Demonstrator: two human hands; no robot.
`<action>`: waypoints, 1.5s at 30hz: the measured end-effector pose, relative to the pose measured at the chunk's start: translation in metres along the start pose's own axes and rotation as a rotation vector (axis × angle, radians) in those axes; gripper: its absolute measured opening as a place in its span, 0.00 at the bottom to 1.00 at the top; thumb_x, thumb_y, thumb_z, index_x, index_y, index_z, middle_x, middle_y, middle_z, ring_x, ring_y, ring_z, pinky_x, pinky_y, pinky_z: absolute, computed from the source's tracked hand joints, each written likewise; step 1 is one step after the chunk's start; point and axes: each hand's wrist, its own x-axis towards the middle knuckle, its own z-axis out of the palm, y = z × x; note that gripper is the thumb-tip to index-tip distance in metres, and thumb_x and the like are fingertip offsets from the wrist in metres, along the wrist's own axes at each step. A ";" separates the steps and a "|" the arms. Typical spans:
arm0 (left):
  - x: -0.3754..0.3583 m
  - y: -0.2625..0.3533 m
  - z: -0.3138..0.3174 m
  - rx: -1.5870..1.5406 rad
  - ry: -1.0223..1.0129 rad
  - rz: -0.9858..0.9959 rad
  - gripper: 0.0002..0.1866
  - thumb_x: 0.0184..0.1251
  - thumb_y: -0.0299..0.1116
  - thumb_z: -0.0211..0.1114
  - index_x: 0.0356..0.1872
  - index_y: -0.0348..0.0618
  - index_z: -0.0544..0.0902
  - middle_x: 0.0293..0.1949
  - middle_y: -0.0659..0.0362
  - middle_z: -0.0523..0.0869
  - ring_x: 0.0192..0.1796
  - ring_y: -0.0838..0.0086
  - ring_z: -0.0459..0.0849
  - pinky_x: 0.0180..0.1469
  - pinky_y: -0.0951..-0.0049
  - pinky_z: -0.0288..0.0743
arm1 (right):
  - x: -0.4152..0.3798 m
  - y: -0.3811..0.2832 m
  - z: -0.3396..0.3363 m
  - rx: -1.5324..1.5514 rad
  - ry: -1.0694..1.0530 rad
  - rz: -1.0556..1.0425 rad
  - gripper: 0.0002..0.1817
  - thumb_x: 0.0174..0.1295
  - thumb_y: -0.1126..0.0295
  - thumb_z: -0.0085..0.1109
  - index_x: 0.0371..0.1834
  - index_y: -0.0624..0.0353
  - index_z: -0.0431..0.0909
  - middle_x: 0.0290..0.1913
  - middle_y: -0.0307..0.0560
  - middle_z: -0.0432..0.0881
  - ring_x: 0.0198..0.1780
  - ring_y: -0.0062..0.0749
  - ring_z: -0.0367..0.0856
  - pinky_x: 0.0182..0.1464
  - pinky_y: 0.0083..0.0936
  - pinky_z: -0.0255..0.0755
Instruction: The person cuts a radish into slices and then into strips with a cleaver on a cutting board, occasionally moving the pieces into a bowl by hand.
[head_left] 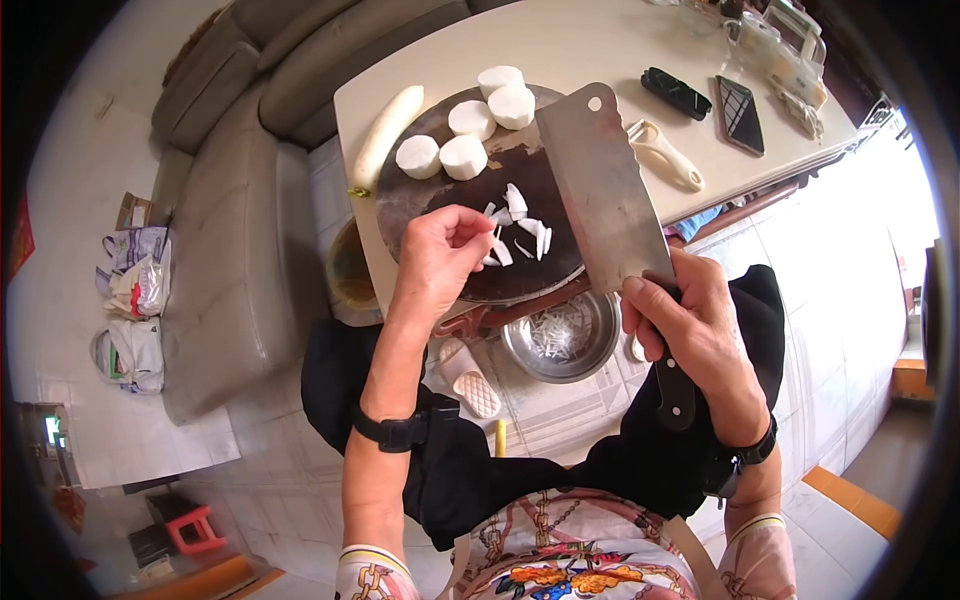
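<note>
My right hand is wrapped round the black handle of a wide cleaver, whose blade is raised over the right side of a dark round cutting board. Over the board's lower left, my left hand has its thumb and fingers pinched together beside small white radish pieces; what lies between the fingertips is too small to name. Several thick white radish chunks stand along the back of the board. Left of them a whole white radish touches the board's edge.
Below the board, a metal bowl on the floor holds thin white strips. A peeler, a black case and a phone lie on the table. A slipper is on the floor; a sofa stands left.
</note>
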 end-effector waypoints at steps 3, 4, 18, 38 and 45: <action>-0.011 -0.005 -0.002 0.040 0.009 -0.048 0.05 0.64 0.19 0.68 0.40 0.35 0.86 0.31 0.62 0.87 0.30 0.85 0.83 0.33 0.82 0.79 | -0.001 -0.003 0.001 0.029 -0.012 0.015 0.15 0.68 0.69 0.56 0.24 0.68 0.75 0.16 0.39 0.76 0.16 0.16 0.71 0.21 0.20 0.64; -0.014 -0.010 -0.003 0.107 0.021 -0.059 0.06 0.64 0.19 0.69 0.41 0.36 0.86 0.32 0.63 0.87 0.32 0.86 0.83 0.34 0.83 0.80 | -0.001 -0.003 0.003 0.050 -0.025 0.030 0.15 0.68 0.70 0.56 0.25 0.68 0.75 0.17 0.39 0.77 0.16 0.17 0.71 0.21 0.20 0.64; -0.025 -0.003 -0.010 0.273 0.260 0.208 0.08 0.67 0.19 0.67 0.44 0.34 0.88 0.36 0.56 0.92 0.38 0.80 0.89 0.44 0.78 0.82 | 0.000 -0.005 0.010 -0.033 -0.121 0.082 0.14 0.69 0.69 0.57 0.26 0.67 0.73 0.17 0.38 0.75 0.17 0.17 0.72 0.21 0.21 0.65; -0.022 -0.013 -0.007 0.027 0.137 -0.006 0.10 0.62 0.18 0.70 0.45 0.33 0.87 0.34 0.61 0.87 0.34 0.83 0.84 0.38 0.79 0.82 | -0.003 -0.002 0.006 -0.107 -0.160 0.056 0.11 0.67 0.69 0.57 0.35 0.69 0.74 0.18 0.38 0.71 0.20 0.17 0.68 0.23 0.25 0.62; -0.018 -0.019 -0.006 0.077 0.197 0.022 0.11 0.60 0.17 0.72 0.45 0.33 0.87 0.32 0.61 0.88 0.34 0.82 0.84 0.40 0.79 0.81 | -0.004 -0.001 0.005 -0.126 -0.151 0.061 0.12 0.67 0.68 0.58 0.34 0.69 0.74 0.17 0.40 0.70 0.20 0.19 0.66 0.23 0.27 0.62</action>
